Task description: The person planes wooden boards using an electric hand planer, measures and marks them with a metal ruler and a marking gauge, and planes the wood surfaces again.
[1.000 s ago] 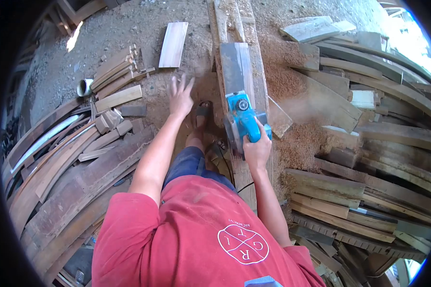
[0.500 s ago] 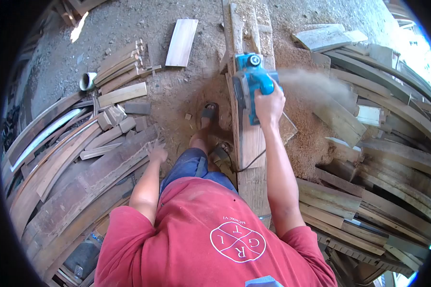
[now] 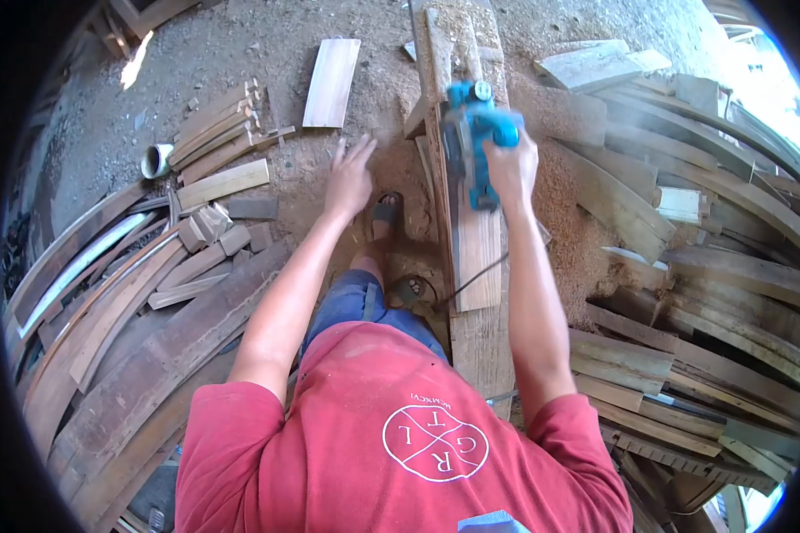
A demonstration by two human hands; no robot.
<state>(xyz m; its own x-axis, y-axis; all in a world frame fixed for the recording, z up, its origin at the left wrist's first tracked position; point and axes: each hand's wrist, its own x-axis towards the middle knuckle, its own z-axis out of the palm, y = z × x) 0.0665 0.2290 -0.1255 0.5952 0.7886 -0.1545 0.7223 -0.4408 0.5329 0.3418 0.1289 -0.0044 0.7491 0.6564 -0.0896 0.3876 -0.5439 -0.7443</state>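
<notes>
My right hand (image 3: 514,167) is wrapped round the rear handle of a teal electric planer (image 3: 476,133). The planer rests on a wooden board (image 3: 478,266) that lies along a narrow wooden bench (image 3: 482,346), and its dark power cord (image 3: 480,274) trails back toward my legs. My left hand (image 3: 350,182) hangs in the air left of the bench, fingers spread, holding nothing. The planer's underside and the board beneath it are hidden.
Curved wood offcuts (image 3: 747,213) are piled on the right. More planks (image 3: 169,346) and small blocks (image 3: 206,224) lie on the left, near a white pipe (image 3: 157,161). A pale board (image 3: 332,83) lies on the ground ahead. Sawdust (image 3: 564,191) covers the ground beside the bench.
My left hand has risen forward from low on the left toward the bench, its fingers spreading. The planer has slid a little forward in my right hand, and the thick dust spray has thinned.
</notes>
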